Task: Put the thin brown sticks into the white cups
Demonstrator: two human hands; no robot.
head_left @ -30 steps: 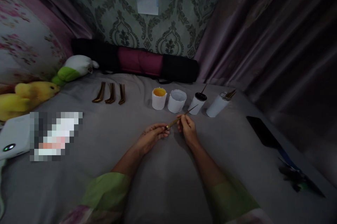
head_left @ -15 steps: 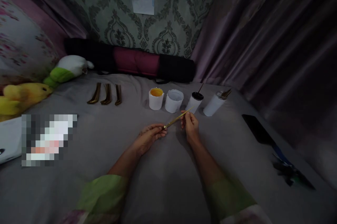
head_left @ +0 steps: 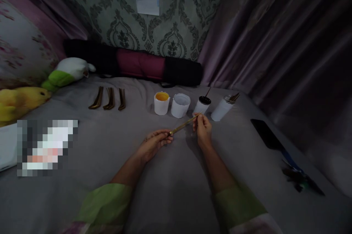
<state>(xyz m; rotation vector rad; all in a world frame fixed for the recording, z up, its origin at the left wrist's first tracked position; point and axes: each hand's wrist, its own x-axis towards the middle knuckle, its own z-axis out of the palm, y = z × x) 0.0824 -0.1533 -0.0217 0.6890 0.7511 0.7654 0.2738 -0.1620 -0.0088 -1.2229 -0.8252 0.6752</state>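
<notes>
Between my hands runs a thin golden-brown strip (head_left: 182, 126), slanting up to the right, with a shiny spot near its lower end. My left hand (head_left: 154, 143) pinches that lower end between thumb and fingers. At the upper end the fingertips of my right hand (head_left: 204, 130) are closed on the tip. Just beyond my right hand stands a white cylinder (head_left: 200, 108) with dark contents and a thin stick poking out. To its left are a white cup (head_left: 180, 110) with pale contents and a white cup with yellow contents (head_left: 161, 108).
At the right, a white cylinder (head_left: 220, 112) holds brown strips. Several bent brown bundles (head_left: 109, 100) lie at the left on the grey cloth (head_left: 170, 190). Around the edges are plush toys (head_left: 23, 100), a black-and-maroon roll (head_left: 140, 64), and a dark phone-like slab (head_left: 266, 134) with a blue strap.
My right hand has shifted slightly right along the strip toward its tip. My left hand keeps its hold. The whole view has moved a little.
</notes>
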